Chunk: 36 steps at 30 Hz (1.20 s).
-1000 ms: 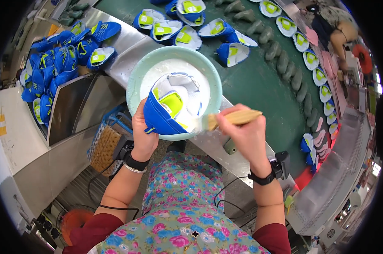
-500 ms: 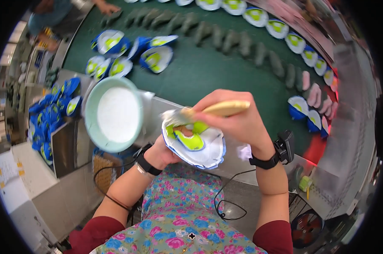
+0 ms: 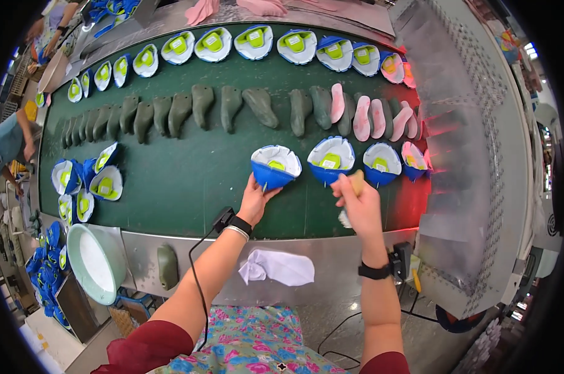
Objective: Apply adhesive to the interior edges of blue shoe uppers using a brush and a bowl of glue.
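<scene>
My left hand reaches out over the green conveyor belt, its fingers around the near end of a blue shoe upper with a white lining and a lime-green piece inside. In my closed right hand is a brush with a pale yellow handle; its white bristles point down, toward me. Just beyond that hand stands another blue shoe upper, to the right of the held one. A third upper and a partly pink one follow farther right.
Grey-green shoe lasts line the belt's middle, with pink insoles at right. More uppers form the far row; others cluster at left. A pale green basin of white liquid, a white cloth and a last are nearby.
My left hand has carried the upper away from my body and over the belt. My right hand, still gripping the brush, has come off the upper and moved right. The view has swung right.
</scene>
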Each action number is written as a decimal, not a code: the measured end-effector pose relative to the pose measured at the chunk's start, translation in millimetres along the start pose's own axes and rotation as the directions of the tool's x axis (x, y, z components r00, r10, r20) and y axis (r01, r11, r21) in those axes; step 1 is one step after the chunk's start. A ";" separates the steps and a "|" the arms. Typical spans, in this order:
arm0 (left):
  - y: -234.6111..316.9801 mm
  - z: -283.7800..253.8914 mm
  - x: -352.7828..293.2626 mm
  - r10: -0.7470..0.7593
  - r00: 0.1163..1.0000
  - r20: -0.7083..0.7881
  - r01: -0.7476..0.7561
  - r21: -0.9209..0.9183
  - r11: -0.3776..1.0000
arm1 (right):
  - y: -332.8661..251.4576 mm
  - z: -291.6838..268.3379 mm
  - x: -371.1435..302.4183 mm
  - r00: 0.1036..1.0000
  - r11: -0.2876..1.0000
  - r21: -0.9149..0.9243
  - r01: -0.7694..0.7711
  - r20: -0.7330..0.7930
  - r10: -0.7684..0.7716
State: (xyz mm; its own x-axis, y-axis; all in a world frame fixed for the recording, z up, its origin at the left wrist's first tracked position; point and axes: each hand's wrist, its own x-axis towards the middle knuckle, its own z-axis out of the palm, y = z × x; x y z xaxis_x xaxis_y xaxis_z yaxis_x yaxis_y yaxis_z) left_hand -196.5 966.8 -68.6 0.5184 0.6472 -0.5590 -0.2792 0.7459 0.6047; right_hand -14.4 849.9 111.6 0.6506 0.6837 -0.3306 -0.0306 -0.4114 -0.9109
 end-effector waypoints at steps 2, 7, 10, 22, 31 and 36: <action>-4.1 8.3 4.9 -0.152 0.987 -0.054 0.160 0.199 0.967 | -0.6 5.1 32.5 0.997 0.995 -0.058 -0.083 -0.005 0.083; 53.3 -10.9 20.5 0.316 0.941 -0.122 -0.056 0.865 0.499 | 7.5 55.0 117.3 0.893 0.635 -0.672 0.382 0.092 -0.440; 103.0 -23.8 82.6 0.704 0.656 0.272 -0.240 0.959 -0.147 | -10.4 130.3 161.7 0.939 0.502 -0.803 0.321 0.200 -0.280; 141.6 13.5 110.8 0.535 0.822 0.195 -0.282 0.956 0.084 | 15.3 176.0 188.9 0.974 0.229 -0.967 0.116 0.066 -0.217; 219.1 -97.0 124.1 0.588 0.805 0.083 0.086 0.963 -0.254 | -12.3 347.7 196.1 0.963 0.535 -0.804 0.260 0.252 -0.089; 213.0 -66.9 124.5 0.489 0.850 0.195 -0.101 0.972 -0.213 | -0.7 310.4 194.0 0.988 0.455 -0.877 0.154 0.139 -0.066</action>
State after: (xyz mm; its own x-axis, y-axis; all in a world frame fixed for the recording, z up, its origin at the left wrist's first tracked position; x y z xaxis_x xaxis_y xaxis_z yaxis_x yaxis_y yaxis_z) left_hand -245.5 1216.7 -47.4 0.4618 0.8843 -0.0685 0.7926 -0.3768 0.4793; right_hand -123.7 1169.9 -28.5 0.5391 0.7866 -0.3010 0.7518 -0.6106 -0.2491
